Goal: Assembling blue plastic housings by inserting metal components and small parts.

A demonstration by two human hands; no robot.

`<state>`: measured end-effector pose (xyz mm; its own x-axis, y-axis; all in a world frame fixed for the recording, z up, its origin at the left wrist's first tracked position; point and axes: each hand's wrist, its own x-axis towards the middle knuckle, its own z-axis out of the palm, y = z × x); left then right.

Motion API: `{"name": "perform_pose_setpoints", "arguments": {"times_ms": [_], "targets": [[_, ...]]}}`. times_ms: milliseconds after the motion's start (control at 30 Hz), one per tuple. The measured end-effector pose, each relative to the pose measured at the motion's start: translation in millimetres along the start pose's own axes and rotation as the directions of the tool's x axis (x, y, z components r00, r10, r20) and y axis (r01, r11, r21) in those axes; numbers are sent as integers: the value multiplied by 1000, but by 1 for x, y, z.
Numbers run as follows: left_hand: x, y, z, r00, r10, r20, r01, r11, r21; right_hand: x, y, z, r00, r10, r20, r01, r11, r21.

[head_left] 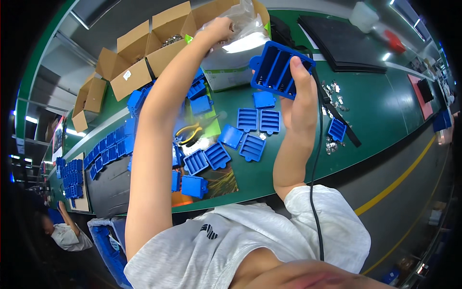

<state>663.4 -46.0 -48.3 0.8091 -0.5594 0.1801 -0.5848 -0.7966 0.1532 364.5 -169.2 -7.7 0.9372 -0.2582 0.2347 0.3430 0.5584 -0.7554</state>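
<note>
My right hand (302, 96) grips a blue battery box (279, 67), raised and tilted above the table, the thumb along its slotted side. Small bits show at the lower end of its long slots. Far forward, my left hand (220, 31) is closed at a clear plastic bag (248, 24) in an open carton. Its fingertips are partly hidden, so what they hold is unclear. Several more blue battery boxes (247, 119) lie between my arms, some slots up, some turned over. Beside my left forearm are pliers with yellow handles (188, 132).
Open cardboard boxes (130, 79) with small metal parts stand at the far left. Metal pieces (332, 91) lie scattered on the green table (375, 106) at right, near a black strap (344, 123). A black cable (315, 192) hangs beside my right arm. Another person (70, 236) is at far left.
</note>
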Motion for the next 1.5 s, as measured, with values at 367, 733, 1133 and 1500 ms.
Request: {"name": "perform_pose_setpoints", "arguments": {"times_ms": [367,733,1133,1500], "targets": [[3,-34,-3,998,23,52,-19,997,-76,2,7,-6,993,-108,-38,103,988,-115],[18,-62,58,995,0,100,-20,979,203,1,12,-14,984,-154,-90,142,981,-131],[-10,-1,18,995,87,-43,-81,991,110,2,-7,-18,995,-75,63,81,993,-89],[-33,22,-7,983,17,-182,-14,1000,16,5,6,-6,993,-87,79,92,994,-66]]}}
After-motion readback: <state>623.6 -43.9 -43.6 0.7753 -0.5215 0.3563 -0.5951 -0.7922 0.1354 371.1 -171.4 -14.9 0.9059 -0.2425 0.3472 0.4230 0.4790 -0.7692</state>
